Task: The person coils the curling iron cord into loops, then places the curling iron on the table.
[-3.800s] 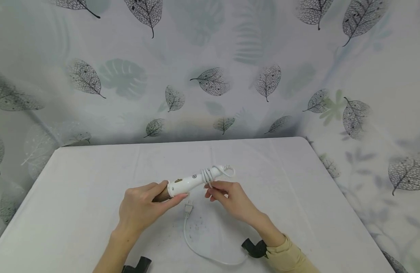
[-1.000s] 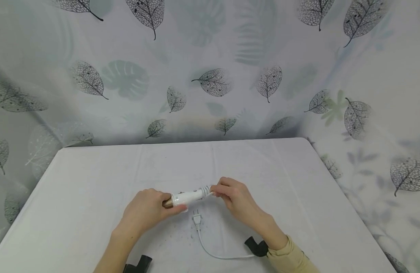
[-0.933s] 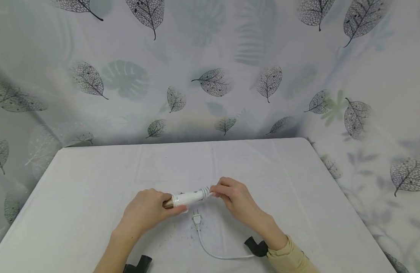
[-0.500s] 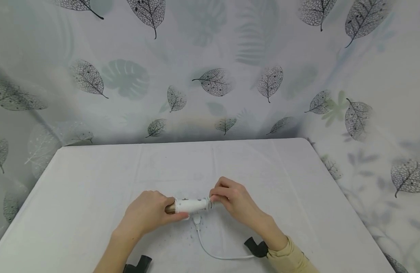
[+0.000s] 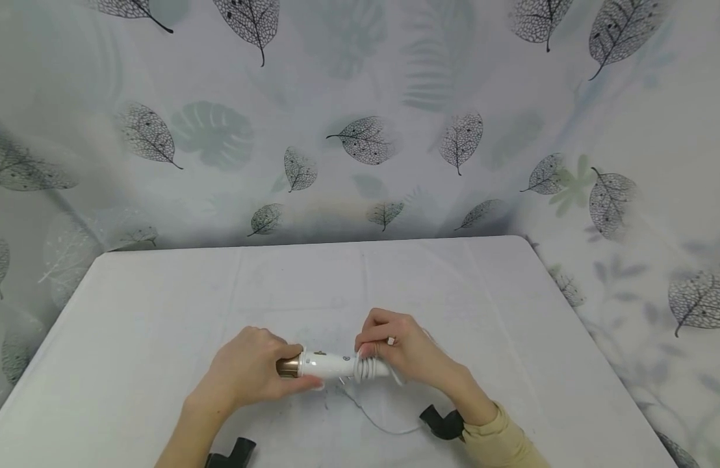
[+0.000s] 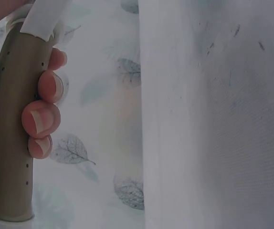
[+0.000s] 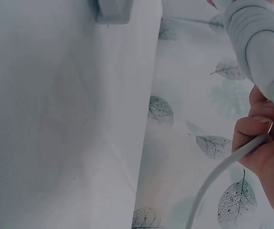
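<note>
A curling iron with a white handle (image 5: 329, 366) and a bronze-coloured barrel lies across between my hands, nearly level above the table. My left hand (image 5: 251, 365) grips the barrel (image 6: 15, 124); its fingers curl round the dotted surface in the left wrist view. White cord coils (image 5: 366, 369) circle the far part of the handle. Beside these coils, my right hand (image 5: 403, 348) pinches the cord between thumb and fingers. In the right wrist view the free cord (image 7: 213, 176) curves down from that pinch. A thin, blurred stretch of cord (image 5: 372, 419) hangs below the handle.
The table (image 5: 161, 299) wears a white cloth with small dark marks near the hands. Black wrist mounts (image 5: 443, 422) sit by both forearms. Leaf-printed curtains (image 5: 366, 84) stand behind and beside the table. A blurred pale object (image 7: 115, 9) shows in the right wrist view.
The curling iron has come lower and turned from tilted to nearly level. My right hand has moved from the handle's end to beside the coils. The plug's cord has shifted and blurred.
</note>
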{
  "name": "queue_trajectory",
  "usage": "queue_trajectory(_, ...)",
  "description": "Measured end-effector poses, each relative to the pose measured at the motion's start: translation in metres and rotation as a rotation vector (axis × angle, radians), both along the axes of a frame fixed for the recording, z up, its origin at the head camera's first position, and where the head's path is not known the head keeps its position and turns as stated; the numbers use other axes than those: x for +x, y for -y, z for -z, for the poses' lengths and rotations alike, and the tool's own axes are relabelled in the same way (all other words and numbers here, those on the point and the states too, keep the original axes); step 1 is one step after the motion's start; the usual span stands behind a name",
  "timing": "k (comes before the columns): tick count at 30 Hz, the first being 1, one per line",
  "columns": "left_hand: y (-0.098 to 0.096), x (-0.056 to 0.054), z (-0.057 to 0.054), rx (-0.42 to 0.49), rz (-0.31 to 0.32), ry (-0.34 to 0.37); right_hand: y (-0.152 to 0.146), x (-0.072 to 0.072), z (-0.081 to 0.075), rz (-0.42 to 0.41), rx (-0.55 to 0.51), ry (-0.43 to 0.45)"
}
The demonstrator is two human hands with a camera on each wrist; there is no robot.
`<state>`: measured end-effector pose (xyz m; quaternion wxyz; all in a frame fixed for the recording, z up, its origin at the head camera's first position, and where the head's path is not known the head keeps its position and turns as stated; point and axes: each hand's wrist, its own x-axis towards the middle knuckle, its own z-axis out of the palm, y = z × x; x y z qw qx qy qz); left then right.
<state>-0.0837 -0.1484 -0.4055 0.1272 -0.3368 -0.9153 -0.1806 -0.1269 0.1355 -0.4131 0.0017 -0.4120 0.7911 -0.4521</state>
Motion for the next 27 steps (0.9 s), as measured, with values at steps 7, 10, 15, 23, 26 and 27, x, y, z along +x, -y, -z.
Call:
queue_trajectory(7,-0.005,0.002,0.0,0.113,0.064,0.03,-0.003,-0.001,-0.004,-0.008,-0.043,0.11)
queue_trajectory(10,-0.004,0.002,-0.002,0.142,0.05,0.018,-0.006,-0.003,-0.005,0.008,-0.088,0.145)
queue_trajectory(15,-0.001,0.002,-0.006,0.18,0.072,-0.007,-0.009,-0.005,-0.007,-0.043,-0.133,0.25)
queue_trajectory(23,0.0,0.001,-0.007,0.228,0.079,-0.064,-0.008,-0.004,-0.011,-0.016,-0.171,0.336)
queue_trajectory(26,0.002,0.001,-0.008,0.255,0.078,-0.064,-0.007,-0.002,-0.012,-0.001,-0.209,0.361)
queue_trajectory(27,0.002,0.001,-0.008,0.269,0.082,-0.061,-0.007,-0.002,-0.012,0.005,-0.224,0.374)
